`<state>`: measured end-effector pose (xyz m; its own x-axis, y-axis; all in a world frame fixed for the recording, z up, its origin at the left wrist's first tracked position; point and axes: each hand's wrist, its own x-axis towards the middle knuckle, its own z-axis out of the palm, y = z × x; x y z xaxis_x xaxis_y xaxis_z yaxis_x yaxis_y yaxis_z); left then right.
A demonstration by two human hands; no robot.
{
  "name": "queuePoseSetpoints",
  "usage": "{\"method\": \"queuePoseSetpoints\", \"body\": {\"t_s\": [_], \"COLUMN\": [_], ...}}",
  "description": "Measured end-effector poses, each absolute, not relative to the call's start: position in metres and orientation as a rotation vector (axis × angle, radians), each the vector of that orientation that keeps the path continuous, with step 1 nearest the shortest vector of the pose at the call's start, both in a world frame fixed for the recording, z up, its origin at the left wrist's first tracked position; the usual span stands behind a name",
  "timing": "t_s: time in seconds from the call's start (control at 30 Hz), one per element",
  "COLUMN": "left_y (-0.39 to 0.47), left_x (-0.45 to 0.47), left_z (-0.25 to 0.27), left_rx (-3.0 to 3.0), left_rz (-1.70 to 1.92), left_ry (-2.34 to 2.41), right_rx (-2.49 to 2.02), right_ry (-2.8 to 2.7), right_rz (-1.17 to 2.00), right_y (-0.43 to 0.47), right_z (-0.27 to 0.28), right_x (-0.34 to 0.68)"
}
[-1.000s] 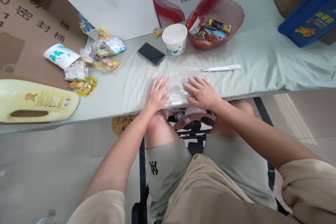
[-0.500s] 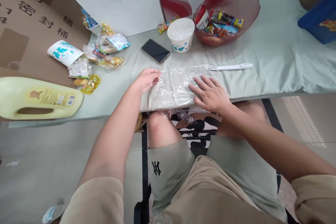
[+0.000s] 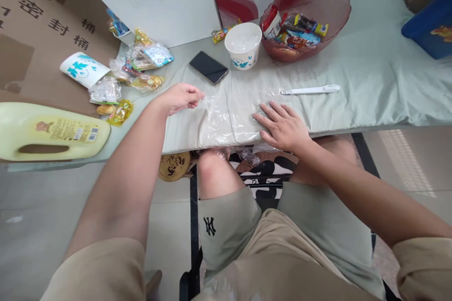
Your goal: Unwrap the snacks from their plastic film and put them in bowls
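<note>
Two hands: left hand and right hand, both over the near side of the cloth-covered table.
Left fingers: closed, the tips pinching the left end of a clear plastic sheet.
Right fingers: spread open, palm down on the right part of the sheet.
Plastic sheet: wrinkled and shiny, on the table between the hands, its near side along the table edge.
White cutter: on the table beyond the right hand, blade end pointing left, by the sheet's far right corner.
Phone: beyond the sheet, screen dark.
Paper cup: upright, right of the phone, with something clear inside that I cannot make out.
Pink bowl: just right of the cup, holding wrapped snacks.
Far left: a tipped cup against a cardboard box, loose packets beside it.
Near left: a pale yellow jug with its handle toward the near edge.
Far right: a blue container, partly cut off.
</note>
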<state>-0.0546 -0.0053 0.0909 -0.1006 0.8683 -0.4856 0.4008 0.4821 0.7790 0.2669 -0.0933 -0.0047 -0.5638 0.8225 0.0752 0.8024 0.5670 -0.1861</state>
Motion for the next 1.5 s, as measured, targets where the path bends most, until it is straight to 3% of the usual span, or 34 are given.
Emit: {"method": "queuePoseSetpoints", "body": {"t_s": [0.1, 0.27, 0.6, 0.77, 0.97, 1.13, 1.3, 1.5], "left_y": [-0.01, -0.021, -0.022, -0.034, -0.043, -0.123, -0.208, -0.194], "left_x": [-0.053, -0.053, -0.049, -0.046, -0.061, -0.04, -0.013, 0.011], "left_z": [0.085, 0.073, 0.077, 0.072, 0.08, 0.07, 0.05, 0.033], "left_rx": [0.987, 0.972, 0.834, 0.886, 0.846, 1.208, 1.634, 1.468], "left_rz": [0.702, 0.363, 0.699, 0.37, 0.707, 0.76, 0.314, 0.219], "left_ry": [1.701, 1.673, 1.578, 1.623, 1.759, 1.997, 2.155, 2.017], "right_rx": [-1.394, -1.396, -1.377, -1.384, -1.38, -1.381, -1.323, -1.32], "right_ry": [-2.636, -2.642, -2.615, -2.617, -2.623, -2.598, -2.575, -2.558], "right_rz": [0.203, 0.215, 0.233, 0.222, 0.205, 0.157, 0.098, 0.074], "right_y": [-0.094, -0.094, -0.093, -0.093, -0.093, -0.093, -0.091, -0.091], "right_z": [-0.004, -0.002, -0.004, -0.004, -0.005, -0.009, -0.017, -0.02], "right_x": [0.267, 0.266, 0.267, 0.267, 0.266, 0.267, 0.268, 0.269]}}
